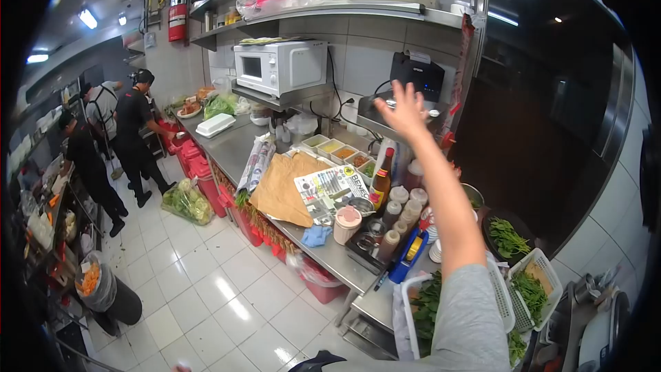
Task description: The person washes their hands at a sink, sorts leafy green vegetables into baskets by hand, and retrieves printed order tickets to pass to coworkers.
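My right hand (405, 111) is raised in front of a small metal shelf, its fingers spread and nothing visibly held. Behind it stands a black Epson printer (418, 74); whether I touch it, I cannot tell. Below my forearm are a brown-glass bottle with a red cap (381, 178), several squeeze bottles (412, 211) and a blue tape dispenser (410, 256). Only a sliver of what seems to be my left hand (182, 368) shows at the bottom edge, its fingers hidden.
On the steel counter (237, 139) are brown paper (286, 189), a newspaper (323, 186) and topping containers (343, 154). A microwave (281, 67) sits above. Baskets of greens (529, 291) stand at right. Co-workers (131, 120), a bag of vegetables (187, 202) and a bin (113, 293) are left.
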Demonstrator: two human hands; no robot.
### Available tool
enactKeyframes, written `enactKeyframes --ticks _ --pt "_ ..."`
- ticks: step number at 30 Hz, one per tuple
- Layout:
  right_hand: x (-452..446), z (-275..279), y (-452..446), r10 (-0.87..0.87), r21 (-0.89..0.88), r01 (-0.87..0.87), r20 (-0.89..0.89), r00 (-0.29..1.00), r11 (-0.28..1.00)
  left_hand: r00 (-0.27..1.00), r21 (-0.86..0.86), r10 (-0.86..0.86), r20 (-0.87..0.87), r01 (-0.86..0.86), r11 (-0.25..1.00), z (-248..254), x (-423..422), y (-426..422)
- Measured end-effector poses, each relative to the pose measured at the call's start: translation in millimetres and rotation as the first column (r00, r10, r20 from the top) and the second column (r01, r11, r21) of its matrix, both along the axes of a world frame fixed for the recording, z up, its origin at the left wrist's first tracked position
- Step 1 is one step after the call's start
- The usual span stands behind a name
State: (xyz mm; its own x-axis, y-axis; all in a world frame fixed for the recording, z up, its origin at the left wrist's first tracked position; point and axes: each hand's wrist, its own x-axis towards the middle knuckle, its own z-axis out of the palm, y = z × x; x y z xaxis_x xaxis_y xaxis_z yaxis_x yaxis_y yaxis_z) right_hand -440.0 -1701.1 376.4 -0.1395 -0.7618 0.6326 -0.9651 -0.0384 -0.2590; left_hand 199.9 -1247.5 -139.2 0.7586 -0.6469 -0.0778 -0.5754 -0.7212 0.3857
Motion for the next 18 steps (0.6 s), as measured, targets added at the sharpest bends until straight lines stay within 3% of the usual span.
enactKeyframes --ticks 1,2,4,5,9,14,18 --pt "-15 15 -27 -0.096 -0.095 0.095 -0.008 0.995 0.991 0.997 -0.023 -0.025 -0.071 0.024 0.999 25 3 -64" --pt "-27 19 -45 -0.169 -0.156 0.162 -0.029 0.985 0.974 0.967 -0.021 -0.083 -0.243 0.08 0.997 -5 32 -98" --pt "-46 36 -72 -0.341 -0.203 0.31 -0.138 0.93 0.929 0.963 -0.036 -0.126 -0.238 0.121 0.992 55 -13 -147" --pt "-41 51 -70 -0.384 -0.172 0.358 -0.155 0.91 0.918 0.973 -0.024 -0.148 -0.175 0.146 0.989 41 -11 -167" --pt "-100 84 -164 -0.478 -0.171 0.46 -0.084 0.874 0.871 0.944 0.046 0.059 -0.326 -0.046 0.998 51 -40 -207" --pt "-176 116 -260 -0.478 0.005 0.478 0.025 0.878 0.878 0.894 0.218 0.299 -0.333 -0.235 0.947 20 -27 -198" --pt "-301 132 -347 -0.149 -0.013 0.149 -0.048 0.988 0.989 0.82 0.338 0.441 -0.364 -0.325 0.883 25 -25 -190"
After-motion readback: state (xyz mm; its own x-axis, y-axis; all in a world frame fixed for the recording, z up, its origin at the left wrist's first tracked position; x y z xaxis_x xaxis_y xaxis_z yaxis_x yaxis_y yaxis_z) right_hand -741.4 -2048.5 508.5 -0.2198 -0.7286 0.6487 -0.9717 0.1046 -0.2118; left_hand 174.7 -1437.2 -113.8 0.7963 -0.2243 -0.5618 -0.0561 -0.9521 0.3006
